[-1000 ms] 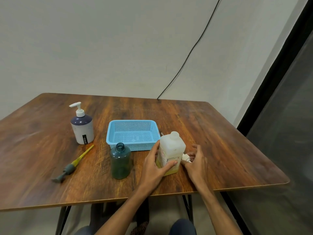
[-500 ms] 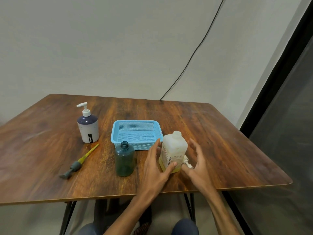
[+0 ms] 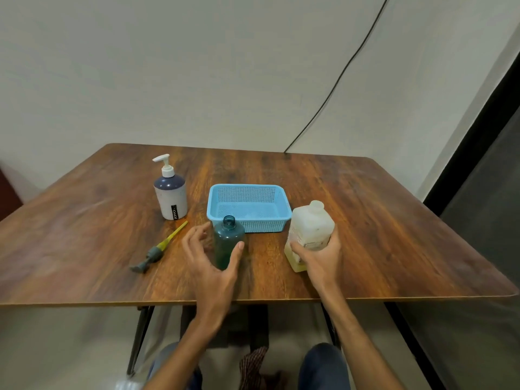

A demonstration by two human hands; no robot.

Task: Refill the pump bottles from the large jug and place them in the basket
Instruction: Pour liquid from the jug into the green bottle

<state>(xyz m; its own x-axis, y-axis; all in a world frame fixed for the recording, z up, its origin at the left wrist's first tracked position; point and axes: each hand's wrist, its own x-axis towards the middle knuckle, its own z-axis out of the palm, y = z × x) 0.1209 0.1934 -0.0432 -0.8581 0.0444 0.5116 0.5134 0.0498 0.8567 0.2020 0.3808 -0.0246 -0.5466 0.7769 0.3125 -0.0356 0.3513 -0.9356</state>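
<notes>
Now our open left hand (image 3: pixel 209 266) has shifted to the green bottle (image 3: pixel 228 237), nine o'clock of the jug (image 3: pixel 311 229) our right hand (image 3: pixel 320 257) grips; pouring looks next.

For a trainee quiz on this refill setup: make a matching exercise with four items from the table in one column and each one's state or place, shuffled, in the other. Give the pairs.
Column one
1. green bottle
2. large jug
3. loose pump
4. white pump bottle

Column two
A. lies flat on the table
B. gripped by the right hand
C. stands upright with its pump fitted, away from both hands
D. neck open, between the thumb and fingers of the left hand

Pairs: 1-D, 2-B, 3-A, 4-C
</notes>
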